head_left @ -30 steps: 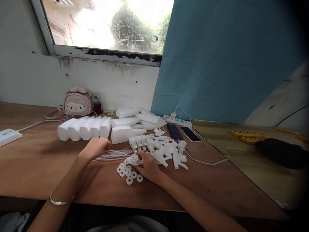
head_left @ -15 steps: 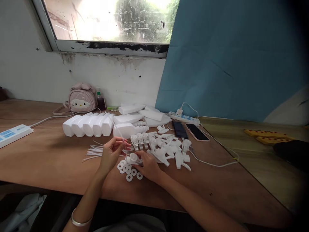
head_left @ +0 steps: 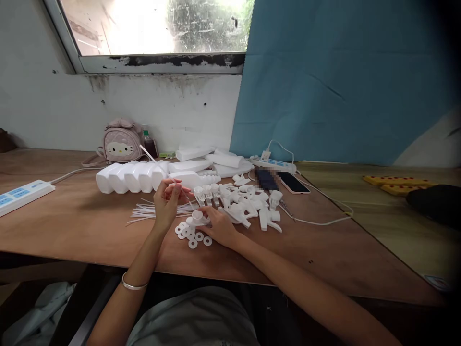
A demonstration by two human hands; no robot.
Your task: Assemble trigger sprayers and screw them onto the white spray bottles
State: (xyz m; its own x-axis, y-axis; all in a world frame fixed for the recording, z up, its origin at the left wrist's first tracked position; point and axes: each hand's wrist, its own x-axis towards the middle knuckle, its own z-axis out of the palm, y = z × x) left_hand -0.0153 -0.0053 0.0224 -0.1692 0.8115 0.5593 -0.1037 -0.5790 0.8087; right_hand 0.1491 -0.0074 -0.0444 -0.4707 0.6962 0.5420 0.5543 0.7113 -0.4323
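Note:
My left hand (head_left: 167,202) pinches a thin white dip tube (head_left: 154,161), slanting from upper left down toward a spray head. That white trigger spray head (head_left: 197,217) is gripped by my right hand (head_left: 219,227), with its round collar facing up. The tube's lower end is at the collar; whether it sits inside, I cannot tell. Flat white washers (head_left: 193,243) lie in a small heap just below the spray head. Left of the hands, more loose tubes (head_left: 142,211) are spread on the table. A pile of trigger spray heads (head_left: 245,202) lies to the right.
White bottles (head_left: 126,179) lie in a row behind the loose tubes, with more bottles (head_left: 194,166) stacked beside them. Phones (head_left: 294,182), a power strip (head_left: 275,165) and a cable are at right. A pink bag (head_left: 122,144) and another power strip (head_left: 25,196) are at left.
The tube in my left hand has gone from nearly upright to a clear slant, its upper end leaning left. My right hand still holds the spray head. The whole view has shifted slightly.

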